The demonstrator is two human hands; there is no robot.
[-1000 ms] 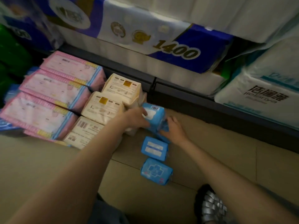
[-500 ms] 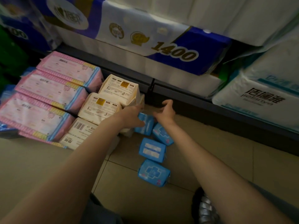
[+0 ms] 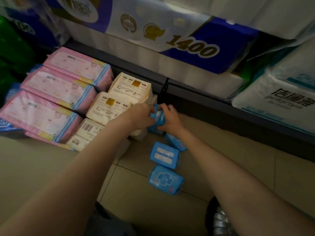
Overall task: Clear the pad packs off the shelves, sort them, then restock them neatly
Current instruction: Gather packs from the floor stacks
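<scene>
Both hands meet on one small blue pad pack point(image 3: 157, 116), held just above the tiled floor point(image 3: 221, 167) in front of the dark shelf edge point(image 3: 196, 101). The left hand point(image 3: 142, 115) curls its fingers over the pack's left side; the right hand point(image 3: 171, 119) wraps it from the right, thumb and fingers bent round it. The pack is blurred, so which way its long axis runs cannot be told.

Beneath the hands another blue pack point(image 3: 154, 129) peeks out, and a third point(image 3: 176, 142) lies just beside the right wrist, tilted toward the lower right. Nearer the person, two more blue packs lie flat on the floor, one label side up point(image 3: 164, 155) and one showing a cross pattern point(image 3: 166, 180), each with its long axis roughly left to right.

To the left, cream packs point(image 3: 109, 106) sit in a row running away from the person, beside stacked pink packs point(image 3: 56, 92) lying with their long axes slanting left to right.
</scene>
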